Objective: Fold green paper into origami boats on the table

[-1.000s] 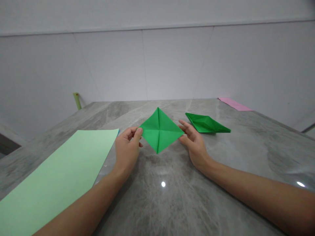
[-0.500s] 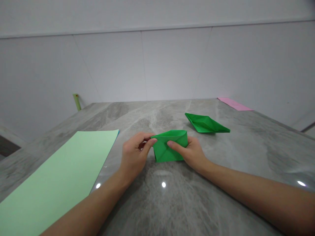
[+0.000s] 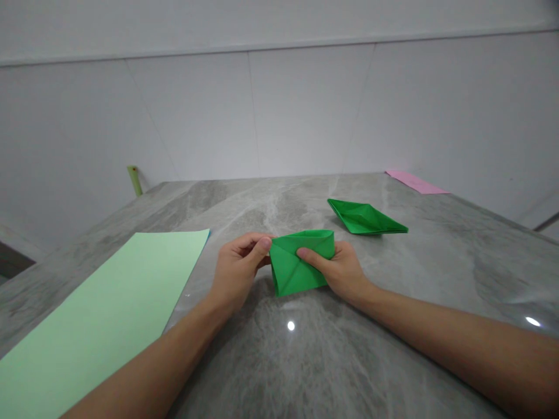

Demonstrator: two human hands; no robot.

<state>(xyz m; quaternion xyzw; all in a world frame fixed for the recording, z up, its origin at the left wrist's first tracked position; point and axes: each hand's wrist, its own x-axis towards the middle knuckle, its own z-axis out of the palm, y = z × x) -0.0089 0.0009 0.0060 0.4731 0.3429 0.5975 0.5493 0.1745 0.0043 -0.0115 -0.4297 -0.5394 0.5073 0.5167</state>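
A folded piece of green paper [image 3: 297, 270] with creases across its front is held up just above the table, its top edge slightly parted. My right hand [image 3: 343, 266] grips its right side, thumb pressed flat on the front and fingers hidden behind. At the upper left corner, my left hand [image 3: 242, 256] pinches the edge, with the thumb beside it and the fingertips partly behind the paper. Beyond my right hand, a green paper boat [image 3: 369, 219] with two pointed ends rests on the table.
Pale green sheets [image 3: 113, 302] lie to the left on the grey marble-patterned table [image 3: 279, 372], a blue edge showing beneath. A pink paper [image 3: 414, 183] is at the far right by the white wall [image 3: 301, 116]. A yellow-green strip [image 3: 134, 180] stands at the far left edge.
My left thumb has slid off the front of the green paper to its left edge. The paper's lower left corner has tilted down and towards me. My right hand keeps its grip.
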